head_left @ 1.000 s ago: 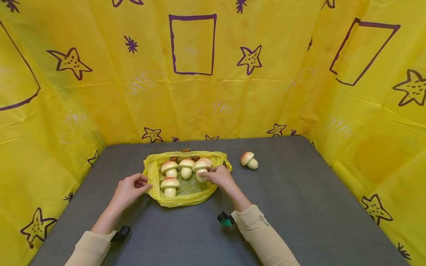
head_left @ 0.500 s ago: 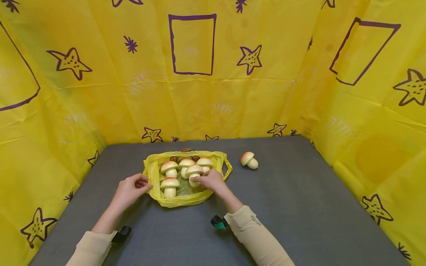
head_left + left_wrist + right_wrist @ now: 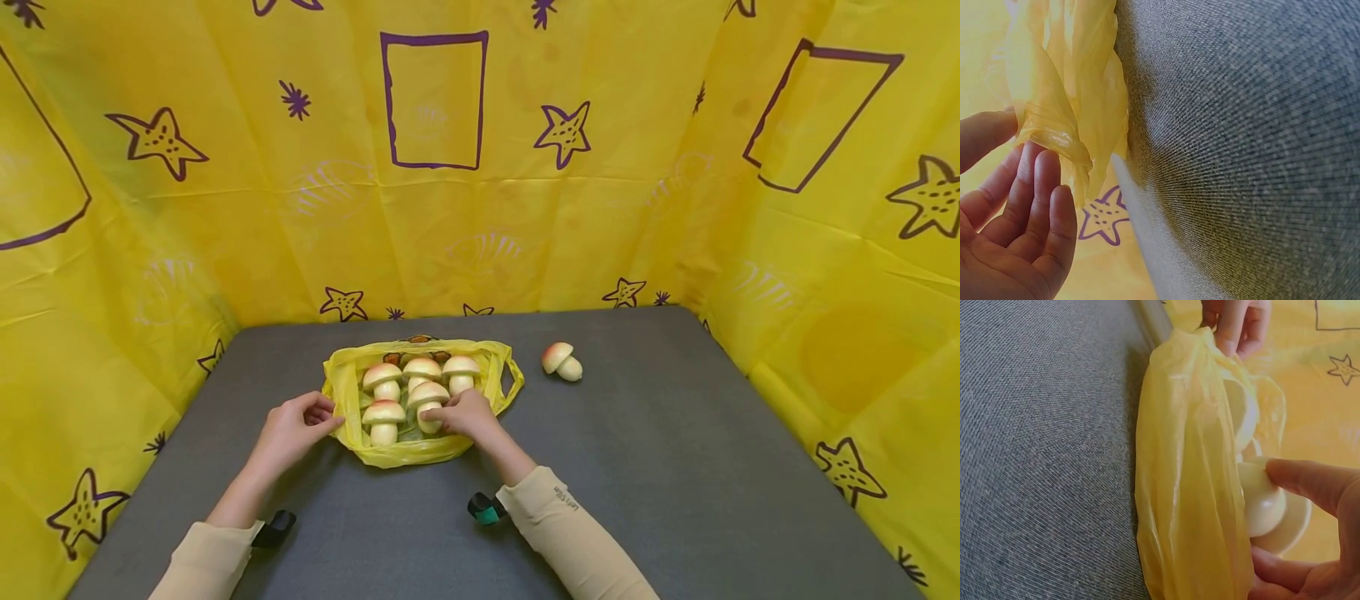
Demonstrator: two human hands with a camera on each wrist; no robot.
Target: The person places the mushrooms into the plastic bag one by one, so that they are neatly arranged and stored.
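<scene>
A yellow plastic bag lies with its mouth spread wide on the grey table. My left hand pinches the bag's left edge between thumb and fingers; the left wrist view shows the gathered film there. Inside the bag, my right hand pinches a toy mushroom by its pale stem, near the front right. Several other mushrooms stand in the bag, among them one at back left and one at front left. In the right wrist view the bag's wall partly covers the held mushroom.
One more mushroom, with a reddish cap, lies tilted on the table right of the bag. A loop handle sticks out at the bag's right side. Yellow cloth walls with drawn stars enclose the grey table at the back and sides.
My right hand has moved left and slightly toward me inside the bag, carrying the mushroom from the back right to the front middle. The left hand has stayed at the bag's edge.
</scene>
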